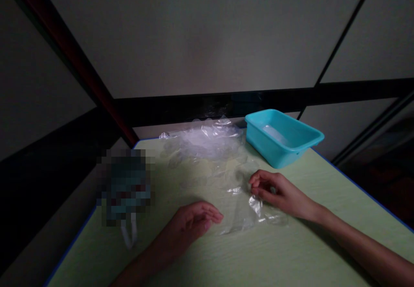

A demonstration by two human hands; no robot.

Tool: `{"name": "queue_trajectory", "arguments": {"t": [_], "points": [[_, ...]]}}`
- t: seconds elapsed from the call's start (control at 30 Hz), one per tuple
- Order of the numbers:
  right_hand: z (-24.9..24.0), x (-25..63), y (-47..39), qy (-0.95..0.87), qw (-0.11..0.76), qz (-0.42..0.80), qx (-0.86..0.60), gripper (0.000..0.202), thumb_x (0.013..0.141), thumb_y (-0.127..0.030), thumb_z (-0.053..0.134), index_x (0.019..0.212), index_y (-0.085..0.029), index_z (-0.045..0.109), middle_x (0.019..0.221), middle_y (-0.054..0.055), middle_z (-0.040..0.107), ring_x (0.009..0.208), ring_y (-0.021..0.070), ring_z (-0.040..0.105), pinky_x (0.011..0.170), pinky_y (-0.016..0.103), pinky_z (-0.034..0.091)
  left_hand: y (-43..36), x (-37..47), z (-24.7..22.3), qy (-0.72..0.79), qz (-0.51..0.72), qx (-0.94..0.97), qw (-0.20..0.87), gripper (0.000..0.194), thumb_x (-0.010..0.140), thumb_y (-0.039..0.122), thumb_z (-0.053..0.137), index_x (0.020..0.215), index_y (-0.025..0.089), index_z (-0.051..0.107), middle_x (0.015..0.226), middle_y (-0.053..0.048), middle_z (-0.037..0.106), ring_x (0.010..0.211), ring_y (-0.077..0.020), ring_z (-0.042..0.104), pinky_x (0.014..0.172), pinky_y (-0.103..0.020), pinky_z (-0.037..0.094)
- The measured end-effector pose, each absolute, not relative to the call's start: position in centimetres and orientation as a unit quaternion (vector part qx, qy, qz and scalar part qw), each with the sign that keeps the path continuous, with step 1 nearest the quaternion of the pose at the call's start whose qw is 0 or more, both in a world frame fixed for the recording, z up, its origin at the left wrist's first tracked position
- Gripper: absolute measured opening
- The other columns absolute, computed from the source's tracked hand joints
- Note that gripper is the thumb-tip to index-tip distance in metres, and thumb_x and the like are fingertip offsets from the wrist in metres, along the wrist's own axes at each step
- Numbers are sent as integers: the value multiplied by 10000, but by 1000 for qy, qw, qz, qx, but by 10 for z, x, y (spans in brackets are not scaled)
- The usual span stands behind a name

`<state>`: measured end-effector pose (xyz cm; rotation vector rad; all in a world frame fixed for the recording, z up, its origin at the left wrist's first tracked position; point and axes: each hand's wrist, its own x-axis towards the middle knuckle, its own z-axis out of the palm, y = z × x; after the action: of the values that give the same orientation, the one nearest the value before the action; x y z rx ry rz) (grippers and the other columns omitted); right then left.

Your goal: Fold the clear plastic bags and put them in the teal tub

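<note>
Clear plastic film (255,206) is lying crumpled on the pale green tabletop (226,265), between and in front of the hands, and a brighter bunched heap (203,142) is sitting behind it (can't tell if it's all one piece). Right hand (274,192) is resting at the film's right side, fingers curling toward the thumb; whether they're actually pinching film, can't tell. Left hand (197,220) is hovering near the left edge, loosely cupped, nothing visibly in it. Film is looking very light, limp and slick, probably clinging to itself and tearing if yanked. Best hold: fingertip pinches on free edges, one per side. Turquoise plastic basin (268,151) is standing behind the right hand; a pixelated object (127,187) is sitting far left.
</note>
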<state>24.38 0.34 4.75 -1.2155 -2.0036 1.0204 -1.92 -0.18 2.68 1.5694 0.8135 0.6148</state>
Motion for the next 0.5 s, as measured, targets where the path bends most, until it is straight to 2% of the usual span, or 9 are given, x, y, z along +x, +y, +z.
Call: {"name": "queue_trajectory", "arguments": {"t": [0.17,0.27,0.37,0.5], "points": [[46,248,5,-727,302,401,-469,212,836,-326,502,970,-162,493,765,27,576,655,132,520,513,227,383,-2,-19,25,346,266,683,586,195,802,313,523,896,176,625,886,-49,670,847,-184,619,747,-277,457],[46,248,4,-740,282,392,-469,254,790,-283,565,999,-169,477,780,18,585,618,119,519,493,218,381,-4,-18,28,351,270,688,574,194,808,300,501,880,167,624,872,-54,670,832,-186,621,733,-274,464],[41,245,3,-761,276,355,-468,220,781,-208,559,982,-178,475,786,9,585,595,107,503,499,215,385,-12,-18,31,384,277,722,505,201,835,273,454,884,186,628,895,-46,663,859,-188,607,769,-287,454],[35,243,4,-774,284,300,-480,225,775,-189,563,983,-184,475,810,13,578,613,111,495,518,223,387,-27,-19,32,399,241,793,394,222,828,231,475,1004,279,603,1003,5,638,963,-184,560,870,-302,402]]}}
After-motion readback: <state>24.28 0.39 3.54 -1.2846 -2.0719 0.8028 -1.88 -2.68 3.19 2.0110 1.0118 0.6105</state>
